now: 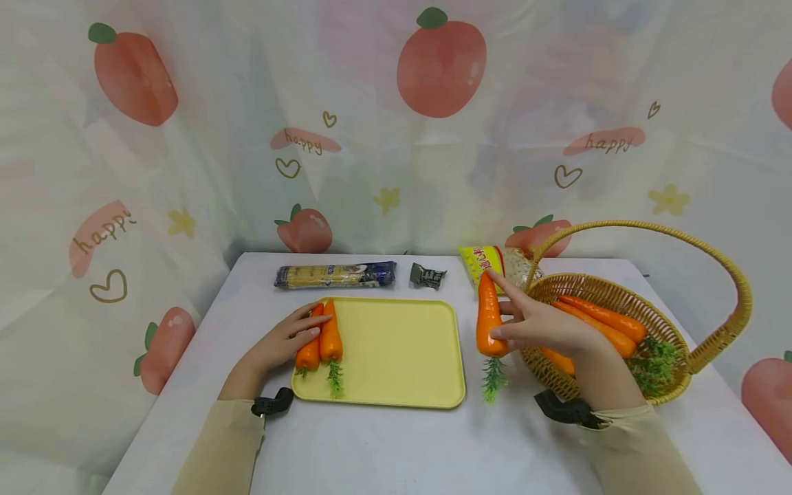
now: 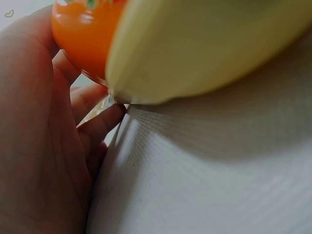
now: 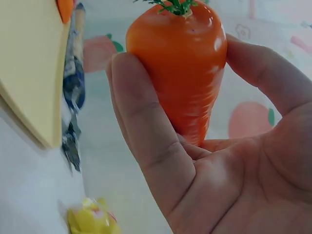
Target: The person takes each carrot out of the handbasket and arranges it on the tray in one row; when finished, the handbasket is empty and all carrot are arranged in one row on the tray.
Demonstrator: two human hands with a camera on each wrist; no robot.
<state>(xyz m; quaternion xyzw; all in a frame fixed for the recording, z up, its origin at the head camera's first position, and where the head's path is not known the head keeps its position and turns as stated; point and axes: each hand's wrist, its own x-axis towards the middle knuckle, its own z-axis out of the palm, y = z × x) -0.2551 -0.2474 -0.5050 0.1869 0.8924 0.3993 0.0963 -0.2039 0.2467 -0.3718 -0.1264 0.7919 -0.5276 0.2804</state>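
Observation:
In the head view, two orange carrots lie side by side at the left end of the yellow tray: a left carrot and a right carrot with green leaves. My left hand rests over the left carrot, fingers extended across it; lower fingers touch near the tray's rim in the left wrist view. Right of the tray, my right hand holds another carrot above the table, tip up and leaves down. The right wrist view shows this carrot between thumb and fingers.
A wicker basket with a tall handle, holding several carrots, stands on the right. Along the back lie a noodle packet, a small dark packet and a yellow bag. A printed curtain hangs behind the table.

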